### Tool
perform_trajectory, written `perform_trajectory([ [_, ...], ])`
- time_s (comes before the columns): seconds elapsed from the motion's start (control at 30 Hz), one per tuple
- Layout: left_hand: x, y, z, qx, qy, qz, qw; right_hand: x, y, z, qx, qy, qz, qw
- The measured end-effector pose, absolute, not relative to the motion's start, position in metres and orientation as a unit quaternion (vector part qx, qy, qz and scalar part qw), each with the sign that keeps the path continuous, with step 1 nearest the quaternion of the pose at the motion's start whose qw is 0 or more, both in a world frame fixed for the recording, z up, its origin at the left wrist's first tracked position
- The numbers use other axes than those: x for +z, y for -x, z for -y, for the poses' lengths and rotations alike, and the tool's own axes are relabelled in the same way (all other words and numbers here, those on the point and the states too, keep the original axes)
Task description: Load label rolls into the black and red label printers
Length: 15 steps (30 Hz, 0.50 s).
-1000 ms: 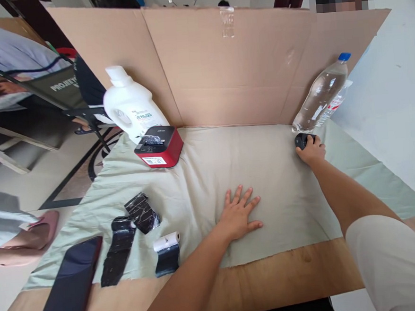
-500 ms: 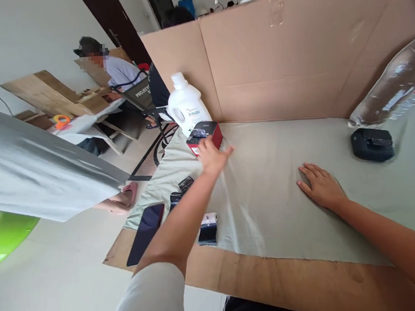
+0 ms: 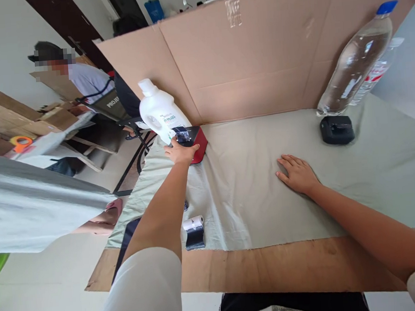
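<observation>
A red and black box (image 3: 200,145) sits on the cloth in front of a white jug-shaped bottle (image 3: 163,112). My left hand (image 3: 181,152) grips its near end, thumb on the right and fingers on the left. On top of the box lies a dark strip with fine pale markings (image 3: 183,134). My right hand (image 3: 298,174) rests flat, palm down, on the grey-green cloth (image 3: 244,172), holding nothing. Closer to me is a small white roll (image 3: 193,222) with a black printed end unrolled. My left forearm partly covers a dark phone (image 3: 128,237).
A cardboard panel (image 3: 250,62) stands along the back. At the right are a large water bottle with a blue cap (image 3: 360,59), a second clear bottle (image 3: 376,75) and a black device (image 3: 337,130). A seated person (image 3: 88,81) is beyond, at the left.
My left hand has closed on the box, which sits slightly farther right of the white bottle. My view has swung right. The right hand stays flat on the cloth.
</observation>
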State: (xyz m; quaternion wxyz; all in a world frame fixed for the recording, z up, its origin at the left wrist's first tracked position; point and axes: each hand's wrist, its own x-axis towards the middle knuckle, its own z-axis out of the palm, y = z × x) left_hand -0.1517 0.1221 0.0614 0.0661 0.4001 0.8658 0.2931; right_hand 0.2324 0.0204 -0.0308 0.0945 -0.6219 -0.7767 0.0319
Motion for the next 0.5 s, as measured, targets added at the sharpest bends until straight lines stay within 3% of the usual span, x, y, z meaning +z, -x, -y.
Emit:
perform_trajectory([
  [0.3,0.063,0.024,-0.003,0.358,-0.576,-0.72,0.15,-0.028,-0.232,-0.02,0.034,0.618,0.78,0.095],
  [0.5,0.053,-0.039,0.053,0.369,-0.586,-0.708,0.138,-0.024,-0.232,-0.018,0.039,0.618,0.777,0.109],
])
